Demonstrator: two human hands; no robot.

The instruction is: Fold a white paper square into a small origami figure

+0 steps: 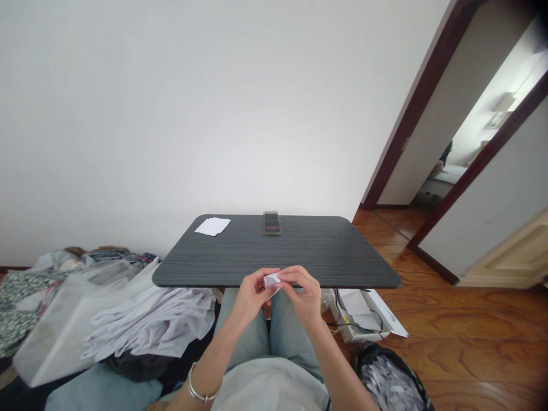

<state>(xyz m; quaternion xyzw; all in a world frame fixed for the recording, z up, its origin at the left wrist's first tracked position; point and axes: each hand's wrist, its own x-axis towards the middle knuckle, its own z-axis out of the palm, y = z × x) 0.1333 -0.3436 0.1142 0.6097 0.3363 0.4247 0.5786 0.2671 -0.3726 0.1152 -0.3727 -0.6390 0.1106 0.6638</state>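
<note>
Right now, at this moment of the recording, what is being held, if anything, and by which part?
A small white piece, apparently paper: the left hand pinches its left side, the right hand its right.

Charcoal all over the table (342,251), fine streaks running its width, and from its middle we go round! Twelve o'clock: the phone (271,222), near-black with a brownish rim (and a reddish band, too). Two: the door frame (420,103), deep red-brown. Four: orange-brown, wavy grain on the floor (479,337). Five: black bag (371,348), grey-white scraps (391,385). Six: a white slip (270,280), above faded blue jeans (257,337). Eight: white cloth (158,322). Nearly nine: dark-and-pale speckled fabric (19,314). Ten: white paper (212,226)!
</note>
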